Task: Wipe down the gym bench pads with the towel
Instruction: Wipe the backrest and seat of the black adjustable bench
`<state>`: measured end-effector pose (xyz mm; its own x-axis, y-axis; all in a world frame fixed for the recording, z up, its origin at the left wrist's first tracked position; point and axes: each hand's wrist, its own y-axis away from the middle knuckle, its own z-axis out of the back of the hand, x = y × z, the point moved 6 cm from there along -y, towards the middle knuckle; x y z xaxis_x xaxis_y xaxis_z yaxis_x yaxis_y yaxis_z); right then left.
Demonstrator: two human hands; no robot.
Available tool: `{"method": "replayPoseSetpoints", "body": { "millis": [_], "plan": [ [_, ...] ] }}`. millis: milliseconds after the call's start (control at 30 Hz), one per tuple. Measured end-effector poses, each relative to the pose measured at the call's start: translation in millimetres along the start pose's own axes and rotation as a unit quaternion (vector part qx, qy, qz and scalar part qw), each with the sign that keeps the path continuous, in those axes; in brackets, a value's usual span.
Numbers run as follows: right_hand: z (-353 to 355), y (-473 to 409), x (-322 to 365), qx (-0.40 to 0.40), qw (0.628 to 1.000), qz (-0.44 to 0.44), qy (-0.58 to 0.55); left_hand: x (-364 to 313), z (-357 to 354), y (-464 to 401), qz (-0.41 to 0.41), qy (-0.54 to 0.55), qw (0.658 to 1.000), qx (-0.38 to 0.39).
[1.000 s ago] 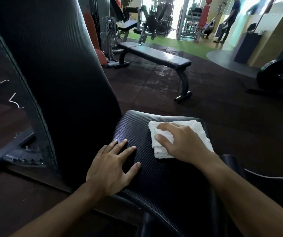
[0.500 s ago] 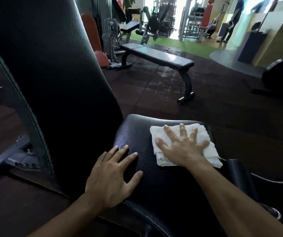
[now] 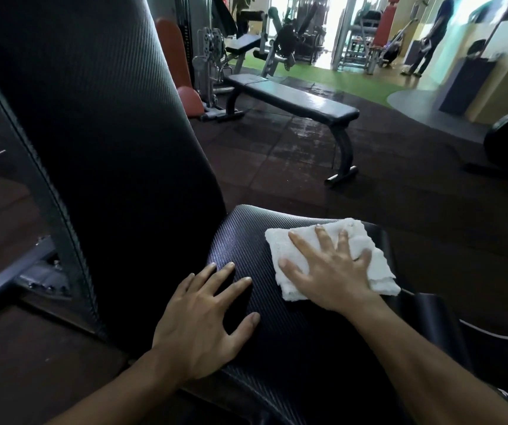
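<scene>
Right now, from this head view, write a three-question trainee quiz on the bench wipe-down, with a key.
1. True or false: the folded white terry towel lies on the black textured seat pad.
2. Which hand presses the towel flat? A) left hand B) right hand C) both
3. Fill in: the left hand's spread fingers rest on the bare ____ pad, beside the tall black back pad.

Key: 1 true; 2 B; 3 seat. The flat grey bench beyond plays no part.
</scene>
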<state>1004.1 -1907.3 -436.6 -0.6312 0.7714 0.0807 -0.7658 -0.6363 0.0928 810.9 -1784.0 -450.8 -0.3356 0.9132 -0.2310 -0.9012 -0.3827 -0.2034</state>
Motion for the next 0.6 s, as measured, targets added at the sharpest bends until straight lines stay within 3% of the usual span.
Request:
{"method": "replayPoseSetpoints", "body": {
  "millis": [267, 367, 600],
  "plan": [
    [18.8, -10.5, -7.0, -0.022, 0.994, 0.075, 0.075, 0.6, 0.2, -1.2, 0.005, 0.002, 1.000, 0.004],
    [8.5, -8.3, -10.3, 0.030, 0.998, 0.054, 0.019, -0.2, 0.4, -1.8, 0.002, 0.008, 1.000, 0.010],
    [0.6, 13.0, -28.4, 0.024, 0.999, -0.044, 0.014, -0.4, 1.5, -1.3, 0.004, 0.004, 1.000, 0.008]
  ]
}}
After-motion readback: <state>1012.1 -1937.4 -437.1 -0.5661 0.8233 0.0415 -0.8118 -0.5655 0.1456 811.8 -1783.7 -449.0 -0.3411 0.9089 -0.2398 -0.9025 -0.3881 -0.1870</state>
